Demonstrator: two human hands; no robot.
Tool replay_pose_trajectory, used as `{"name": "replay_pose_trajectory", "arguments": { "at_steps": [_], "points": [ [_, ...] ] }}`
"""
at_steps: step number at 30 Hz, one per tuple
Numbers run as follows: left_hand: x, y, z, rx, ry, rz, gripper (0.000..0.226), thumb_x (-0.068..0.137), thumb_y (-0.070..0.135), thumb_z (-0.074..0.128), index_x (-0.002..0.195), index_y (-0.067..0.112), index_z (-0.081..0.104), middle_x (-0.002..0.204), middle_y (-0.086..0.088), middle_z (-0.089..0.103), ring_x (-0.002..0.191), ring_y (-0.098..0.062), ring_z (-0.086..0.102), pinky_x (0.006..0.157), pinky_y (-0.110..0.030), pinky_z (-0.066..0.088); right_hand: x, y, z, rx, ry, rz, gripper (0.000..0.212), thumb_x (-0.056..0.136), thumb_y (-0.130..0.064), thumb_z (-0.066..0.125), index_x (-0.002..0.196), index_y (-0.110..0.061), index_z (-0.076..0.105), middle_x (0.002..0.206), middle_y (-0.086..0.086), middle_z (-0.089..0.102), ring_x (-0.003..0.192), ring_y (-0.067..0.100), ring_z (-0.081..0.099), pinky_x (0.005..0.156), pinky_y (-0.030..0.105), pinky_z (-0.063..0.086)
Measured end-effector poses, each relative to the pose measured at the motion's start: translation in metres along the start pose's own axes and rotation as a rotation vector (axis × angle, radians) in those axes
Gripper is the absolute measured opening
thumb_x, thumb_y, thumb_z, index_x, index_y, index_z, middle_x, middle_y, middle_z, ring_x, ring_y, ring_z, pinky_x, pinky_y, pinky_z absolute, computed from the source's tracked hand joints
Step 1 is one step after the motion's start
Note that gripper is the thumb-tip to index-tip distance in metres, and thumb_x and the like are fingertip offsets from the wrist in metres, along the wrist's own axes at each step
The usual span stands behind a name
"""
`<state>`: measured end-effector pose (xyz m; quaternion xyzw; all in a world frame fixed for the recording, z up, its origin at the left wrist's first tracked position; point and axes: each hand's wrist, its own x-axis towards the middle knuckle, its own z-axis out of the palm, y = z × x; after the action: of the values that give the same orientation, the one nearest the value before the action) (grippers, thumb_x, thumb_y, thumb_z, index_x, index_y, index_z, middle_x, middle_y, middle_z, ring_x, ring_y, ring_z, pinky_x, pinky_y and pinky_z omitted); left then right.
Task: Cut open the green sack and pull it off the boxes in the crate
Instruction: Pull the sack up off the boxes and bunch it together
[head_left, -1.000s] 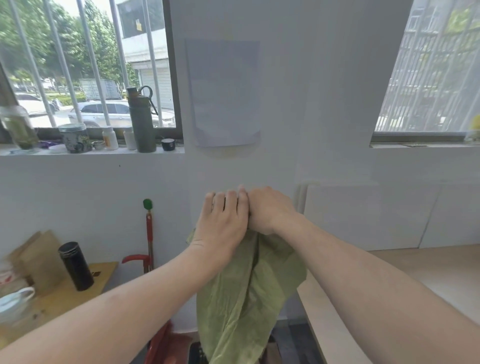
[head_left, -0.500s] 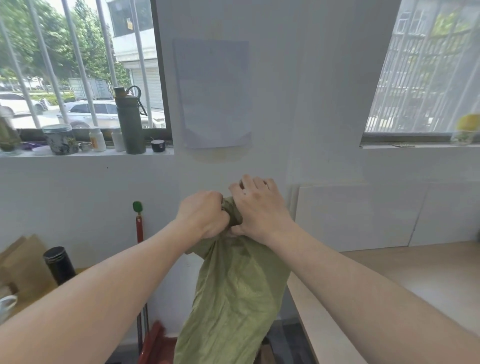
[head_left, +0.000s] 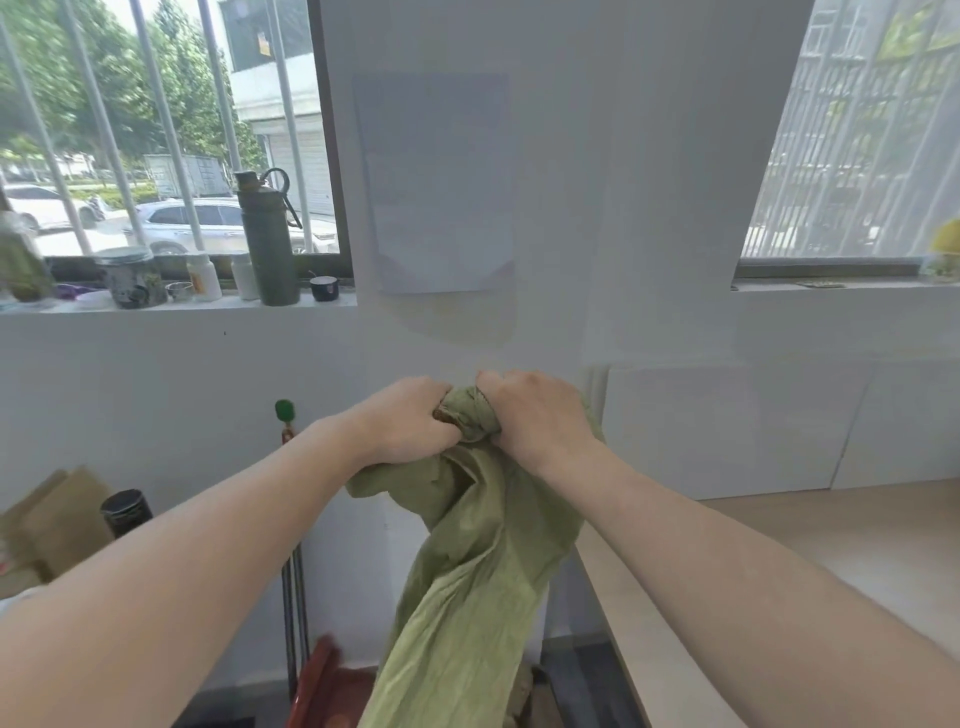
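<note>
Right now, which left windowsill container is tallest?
The dark green bottle with the loop clip; it stands well above the jar, white bottles and black cup.

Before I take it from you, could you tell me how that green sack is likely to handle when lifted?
Probably floppy: the green sack hangs in loose folds below the left hand and right hand, which grip its bunched top. Likely light for its size, since it is held up high by that top. Its matte cloth seems unlikely to slip.

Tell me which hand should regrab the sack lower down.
Left, probably: a loose fold of sack hangs just under the left hand, and the right hand can hold the bunched top alone.
</note>
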<state>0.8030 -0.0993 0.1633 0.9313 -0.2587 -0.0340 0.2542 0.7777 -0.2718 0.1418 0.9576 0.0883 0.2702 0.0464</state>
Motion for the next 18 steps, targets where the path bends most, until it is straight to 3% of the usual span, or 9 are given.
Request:
{"name": "replay_pose_trajectory", "arguments": {
  "at_steps": [2,5,8,10,13,16,18],
  "points": [
    [-0.005,0.000,0.002,0.172,0.037,0.094,0.034,0.075,0.038,0.071,0.098,0.020,0.055,0.090,-0.001,0.066,0.087,-0.025,0.064,0.080,-0.043,0.055,0.001,-0.001,-0.004,0.083,-0.085,0.037,0.019,0.085,-0.014,0.060,0.099,-0.025,0.056,0.099,0.004,0.069,0.093,0.032,0.067,0.064,0.034,0.038],
    [-0.005,-0.001,0.012,0.611,0.213,0.234,0.082,0.063,0.061,0.078,0.128,0.020,0.048,0.112,-0.002,0.057,0.101,-0.026,0.058,0.089,-0.042,0.052,0.004,-0.006,-0.008,0.131,-0.160,0.110,0.029,0.083,-0.017,0.060,0.110,-0.027,0.064,0.102,0.003,0.070,0.099,0.031,0.067,0.067,0.034,0.041],
    [-0.003,-0.002,0.028,0.830,0.379,0.258,0.104,0.056,0.058,0.087,0.140,0.013,0.047,0.119,-0.009,0.054,0.101,-0.031,0.060,0.086,-0.042,0.052,0.013,-0.012,-0.007,0.213,-0.241,0.206,0.027,0.081,-0.019,0.063,0.107,-0.023,0.066,0.094,0.003,0.066,0.098,0.032,0.068,0.068,0.033,0.045],
    [-0.002,-0.006,0.035,0.835,0.432,0.228,0.100,0.051,0.052,0.093,0.132,0.010,0.053,0.112,-0.011,0.058,0.094,-0.034,0.063,0.079,-0.044,0.051,0.018,-0.015,-0.006,0.246,-0.279,0.228,0.016,0.077,-0.021,0.064,0.093,-0.022,0.064,0.083,0.001,0.061,0.092,0.032,0.069,0.066,0.032,0.047],
    [0.002,-0.014,0.037,0.784,0.486,0.142,0.077,0.050,0.037,0.096,0.110,0.008,0.059,0.099,-0.011,0.061,0.081,-0.035,0.065,0.070,-0.043,0.050,0.022,-0.016,-0.004,0.329,-0.329,0.248,0.007,0.072,-0.020,0.064,0.078,-0.018,0.060,0.074,0.000,0.061,0.076,0.029,0.066,0.061,0.031,0.048],
    [0.006,-0.017,0.036,0.713,0.499,0.089,0.046,0.063,0.012,0.085,0.096,0.013,0.053,0.091,-0.008,0.062,0.077,-0.034,0.064,0.065,-0.040,0.046,0.024,-0.017,-0.005,0.412,-0.378,0.250,0.010,0.068,-0.022,0.068,0.074,-0.016,0.063,0.071,0.003,0.065,0.065,0.024,0.064,0.054,0.029,0.045],
    [0.008,-0.017,0.035,0.662,0.489,0.071,0.036,0.074,0.011,0.074,0.090,0.019,0.043,0.091,-0.005,0.063,0.079,-0.031,0.062,0.064,-0.035,0.038,0.024,-0.016,-0.006,0.456,-0.418,0.227,0.014,0.065,-0.024,0.072,0.070,-0.016,0.062,0.067,0.001,0.065,0.063,0.024,0.066,0.050,0.028,0.042]
  ]
}}
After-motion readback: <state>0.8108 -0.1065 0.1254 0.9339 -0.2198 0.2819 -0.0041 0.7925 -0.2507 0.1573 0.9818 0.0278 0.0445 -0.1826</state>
